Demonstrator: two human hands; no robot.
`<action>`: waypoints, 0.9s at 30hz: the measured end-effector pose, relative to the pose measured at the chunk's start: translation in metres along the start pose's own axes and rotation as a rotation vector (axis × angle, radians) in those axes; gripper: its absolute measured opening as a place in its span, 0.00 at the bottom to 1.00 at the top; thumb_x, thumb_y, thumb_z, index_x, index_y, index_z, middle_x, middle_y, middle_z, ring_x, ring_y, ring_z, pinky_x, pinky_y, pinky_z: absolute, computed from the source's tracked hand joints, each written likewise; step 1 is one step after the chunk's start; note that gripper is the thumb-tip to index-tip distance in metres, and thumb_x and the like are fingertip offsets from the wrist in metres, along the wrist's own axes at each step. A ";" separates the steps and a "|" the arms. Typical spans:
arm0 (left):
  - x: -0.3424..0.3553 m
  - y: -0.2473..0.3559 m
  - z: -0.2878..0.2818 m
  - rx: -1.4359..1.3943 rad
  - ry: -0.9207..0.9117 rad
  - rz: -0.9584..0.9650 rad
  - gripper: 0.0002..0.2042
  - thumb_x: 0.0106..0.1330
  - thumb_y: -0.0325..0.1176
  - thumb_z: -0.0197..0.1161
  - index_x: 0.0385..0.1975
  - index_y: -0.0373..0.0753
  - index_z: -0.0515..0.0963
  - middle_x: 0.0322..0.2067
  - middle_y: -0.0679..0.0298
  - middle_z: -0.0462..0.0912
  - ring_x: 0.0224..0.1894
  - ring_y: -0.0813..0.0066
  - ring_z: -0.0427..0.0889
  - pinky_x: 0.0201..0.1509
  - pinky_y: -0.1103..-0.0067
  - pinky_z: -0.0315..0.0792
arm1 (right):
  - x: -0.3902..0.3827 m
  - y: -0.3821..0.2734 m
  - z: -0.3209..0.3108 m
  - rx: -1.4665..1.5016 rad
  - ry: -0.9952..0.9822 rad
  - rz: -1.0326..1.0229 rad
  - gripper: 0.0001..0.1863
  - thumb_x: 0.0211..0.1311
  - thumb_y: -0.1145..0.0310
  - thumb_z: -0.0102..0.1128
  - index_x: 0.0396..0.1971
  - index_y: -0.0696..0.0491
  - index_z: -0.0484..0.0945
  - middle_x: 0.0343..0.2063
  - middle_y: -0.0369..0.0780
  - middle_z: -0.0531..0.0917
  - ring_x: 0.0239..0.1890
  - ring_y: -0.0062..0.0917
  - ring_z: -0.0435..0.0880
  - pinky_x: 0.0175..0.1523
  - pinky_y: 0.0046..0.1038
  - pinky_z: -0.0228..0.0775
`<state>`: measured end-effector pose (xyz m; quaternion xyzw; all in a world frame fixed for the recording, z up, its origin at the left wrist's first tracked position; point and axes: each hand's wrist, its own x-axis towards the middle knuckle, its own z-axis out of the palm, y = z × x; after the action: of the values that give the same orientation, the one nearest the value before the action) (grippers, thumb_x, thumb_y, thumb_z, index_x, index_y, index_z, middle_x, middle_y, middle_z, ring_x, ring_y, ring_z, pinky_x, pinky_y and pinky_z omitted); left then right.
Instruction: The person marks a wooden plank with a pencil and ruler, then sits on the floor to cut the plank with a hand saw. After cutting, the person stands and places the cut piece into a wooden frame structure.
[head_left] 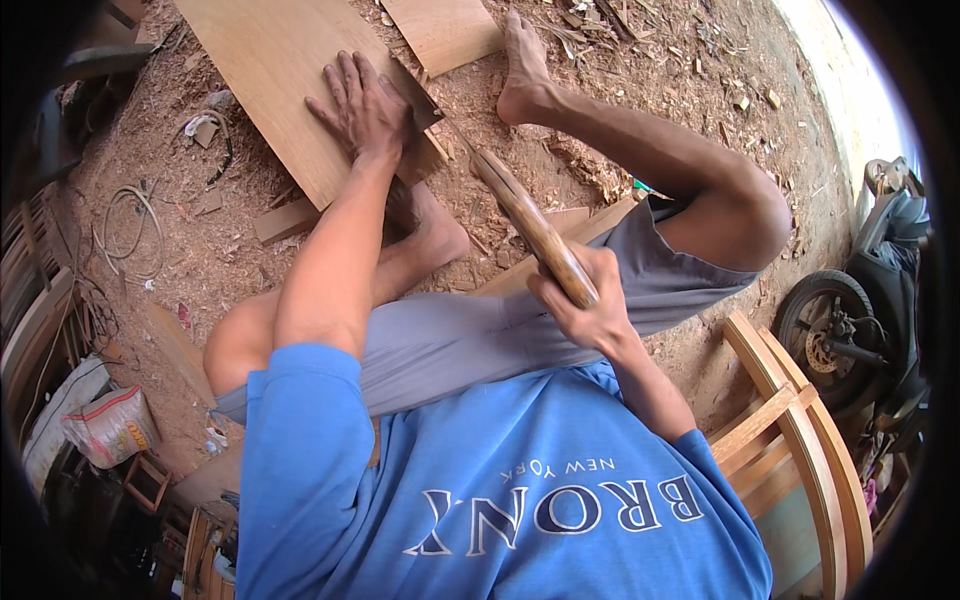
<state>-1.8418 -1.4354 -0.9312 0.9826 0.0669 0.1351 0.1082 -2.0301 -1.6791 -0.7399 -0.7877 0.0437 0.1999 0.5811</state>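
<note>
My left hand [368, 112] lies flat, fingers spread, on a light brown wooden board [270, 60] near its right edge. In my right hand [590, 300] is a handsaw [532, 225] with a long, straight wooden handle, gripped near its end. The saw's dark blade [418, 92] meets the board's right edge, just beside my left hand; its teeth are too small to make out. Under the board's near end shows a wooden block [287, 220]. One bare foot [435, 225] is beside that end, partly hidden by my left forearm.
Another flat board [445, 32] lies beyond the blade. Wood shavings and offcuts cover the ground. A coiled cord [130, 230] and a sack [110, 425] are at left. Curved wooden frame pieces [800, 450] stand at right, near a motorbike wheel [825, 325].
</note>
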 end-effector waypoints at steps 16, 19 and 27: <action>0.000 0.004 -0.009 -0.129 0.093 -0.052 0.21 0.70 0.38 0.46 0.60 0.42 0.72 0.67 0.63 0.66 0.72 0.60 0.57 0.74 0.49 0.31 | 0.074 0.001 -0.001 0.224 0.104 -0.111 0.06 0.55 0.72 0.59 0.25 0.59 0.75 0.16 0.32 0.71 0.21 0.15 0.69 0.28 0.22 0.63; -0.003 -0.003 -0.009 -0.226 0.121 -0.075 0.18 0.70 0.37 0.49 0.56 0.43 0.76 0.65 0.63 0.68 0.70 0.61 0.60 0.74 0.50 0.34 | 0.116 -0.005 0.007 -0.016 0.310 -0.456 0.08 0.56 0.71 0.61 0.23 0.59 0.74 0.14 0.39 0.72 0.17 0.19 0.70 0.27 0.25 0.65; 0.000 -0.054 -0.036 -0.248 0.177 -0.676 0.45 0.53 0.58 0.69 0.65 0.36 0.58 0.66 0.48 0.60 0.71 0.53 0.53 0.71 0.48 0.44 | 0.257 0.040 0.039 -0.711 0.225 -0.520 0.18 0.55 0.71 0.58 0.46 0.58 0.71 0.39 0.55 0.80 0.43 0.50 0.80 0.48 0.45 0.70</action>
<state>-1.8571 -1.3763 -0.9096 0.8690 0.3798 0.1834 0.2586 -1.8174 -1.6139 -0.8794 -0.9399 -0.1641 -0.0370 0.2970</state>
